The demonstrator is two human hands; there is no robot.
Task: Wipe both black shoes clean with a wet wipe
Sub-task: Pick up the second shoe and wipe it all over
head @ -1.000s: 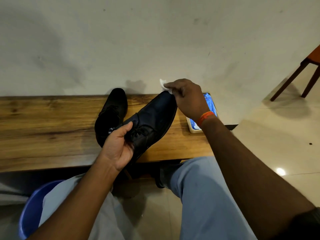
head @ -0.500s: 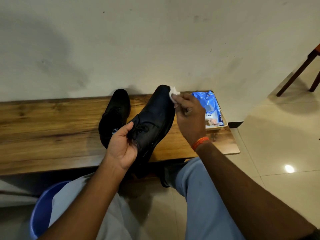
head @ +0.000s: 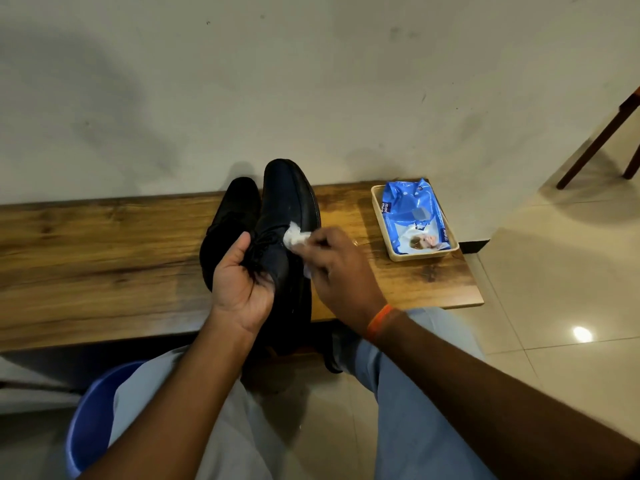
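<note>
My left hand (head: 239, 285) grips a black lace-up shoe (head: 287, 206) at its laces and opening, holding it toe-away above the wooden bench (head: 104, 258). My right hand (head: 339, 268) pinches a crumpled white wet wipe (head: 295, 238) and presses it against the shoe's upper, just right of the laces. The second black shoe (head: 231, 216) lies on the bench directly behind and left of the held one, partly hidden by it and by my left hand.
A beige tray (head: 378, 216) holding a blue wet-wipe pack (head: 414, 216) sits on the bench's right end. A blue bucket (head: 90, 420) stands on the floor at lower left. My knees fill the foreground. Wooden chair legs (head: 595, 143) stand at far right.
My right hand with the wipe has slid from the shoe's toe back toward the laces. The held shoe has turned from slanting right to pointing straight away.
</note>
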